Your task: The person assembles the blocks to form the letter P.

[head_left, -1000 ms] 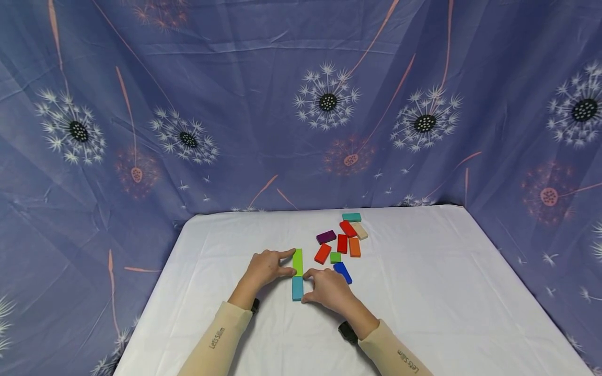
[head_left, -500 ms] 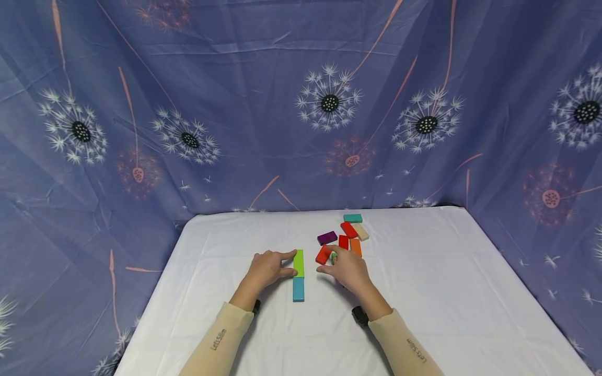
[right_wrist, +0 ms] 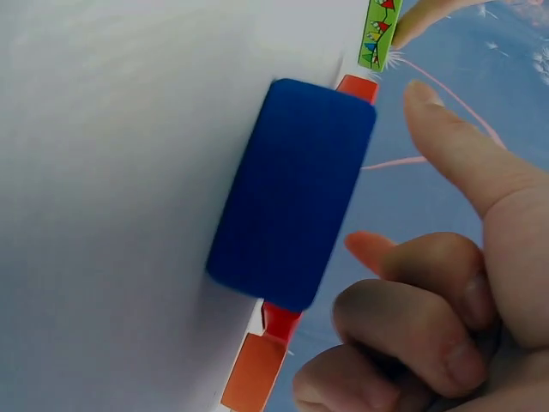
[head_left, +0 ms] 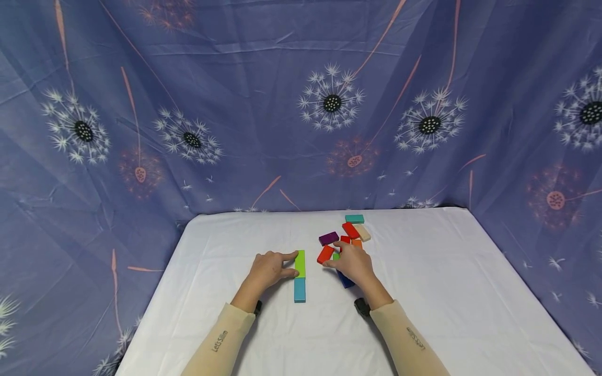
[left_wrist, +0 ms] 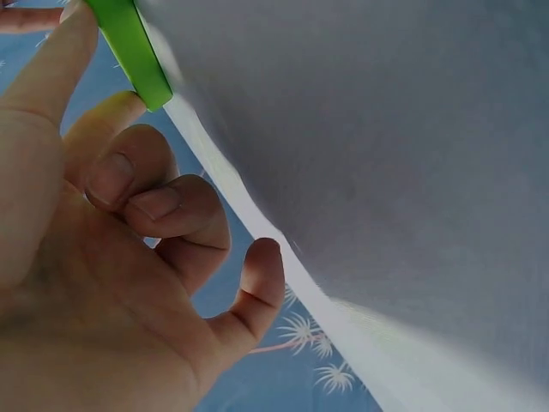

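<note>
My left hand (head_left: 268, 269) holds a lime green block (head_left: 300, 263), thumb and index finger at its left side near either end. In the left wrist view, the index fingertip meets the end of that green block (left_wrist: 133, 51). A light blue block (head_left: 299, 290) lies end to end with it, on the near side. My right hand (head_left: 355, 263) is over the loose blocks, thumb and index finger apart beside a red block (head_left: 325, 254). Partly under this hand are a small green block (head_left: 336, 257) and a dark blue block (head_left: 346, 279), which looms large in the right wrist view.
Beyond the right hand lie a purple block (head_left: 328, 238), a second red block (head_left: 350, 230), a beige block (head_left: 362, 232), a teal block (head_left: 355, 219) and a partly covered orange block (head_left: 357, 244). A white cloth (head_left: 447, 292) covers the table, with a dandelion-patterned curtain (head_left: 263, 104) behind.
My right hand has left the light blue block's side and moved right and away, over the loose blocks. The left hand has stayed at the lime green block.
</note>
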Tool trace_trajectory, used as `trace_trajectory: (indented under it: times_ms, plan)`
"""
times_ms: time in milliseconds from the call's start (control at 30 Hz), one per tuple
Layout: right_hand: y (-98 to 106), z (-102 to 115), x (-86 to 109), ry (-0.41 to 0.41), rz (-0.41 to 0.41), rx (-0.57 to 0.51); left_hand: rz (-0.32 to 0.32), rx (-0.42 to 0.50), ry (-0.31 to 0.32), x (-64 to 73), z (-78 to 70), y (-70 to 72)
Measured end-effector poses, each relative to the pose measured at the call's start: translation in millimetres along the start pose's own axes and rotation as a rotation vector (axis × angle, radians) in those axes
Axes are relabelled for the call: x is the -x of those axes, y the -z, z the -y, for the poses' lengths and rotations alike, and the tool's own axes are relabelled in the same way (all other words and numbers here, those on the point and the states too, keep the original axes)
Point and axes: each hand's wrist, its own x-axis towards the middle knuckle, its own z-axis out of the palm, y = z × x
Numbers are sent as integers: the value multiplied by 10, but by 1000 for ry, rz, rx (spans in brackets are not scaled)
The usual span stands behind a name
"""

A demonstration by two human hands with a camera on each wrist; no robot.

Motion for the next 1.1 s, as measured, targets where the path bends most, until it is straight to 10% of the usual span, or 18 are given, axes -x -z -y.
trace_trajectory:
  times_ms: [1100]
  plan:
    - [17,11,-3,20,-35,-39,0,41,-10,24,19,12]
